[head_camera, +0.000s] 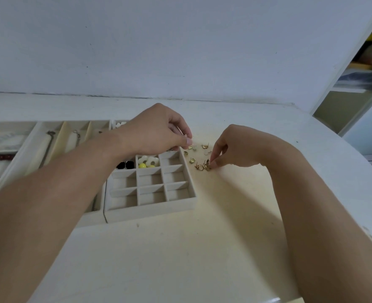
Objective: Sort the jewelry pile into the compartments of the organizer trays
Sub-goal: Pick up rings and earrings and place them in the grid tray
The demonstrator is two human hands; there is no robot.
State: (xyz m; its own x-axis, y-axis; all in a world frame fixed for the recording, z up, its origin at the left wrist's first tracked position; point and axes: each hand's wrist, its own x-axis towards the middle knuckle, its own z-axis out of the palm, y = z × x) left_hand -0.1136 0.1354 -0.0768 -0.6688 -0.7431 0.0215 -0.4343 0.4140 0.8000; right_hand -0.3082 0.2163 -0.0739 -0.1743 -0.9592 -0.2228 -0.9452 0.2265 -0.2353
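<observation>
A scatter of small gold earrings (pixel 199 157) lies on the cream table just right of a white grid tray (pixel 190 182). My right hand (pixel 235 147) reaches down and pinches a gold earring (pixel 208 167) at the near end of the scatter. My left hand (pixel 158 130) hovers over the tray's far right corner, fingers curled round a small gold piece (pixel 185 135) at its fingertips. One tray cell holds white and yellow flower earrings (pixel 147 162); the cell to its left holds black pieces (pixel 125 165). The near cells are bare.
A second white tray with long slots (pixel 34 138) lies at the left, holding chains, white beads and dark red beads (pixel 0 157). A pale wall rises behind the table. The table's curved edge runs down the right side, with shelves beyond.
</observation>
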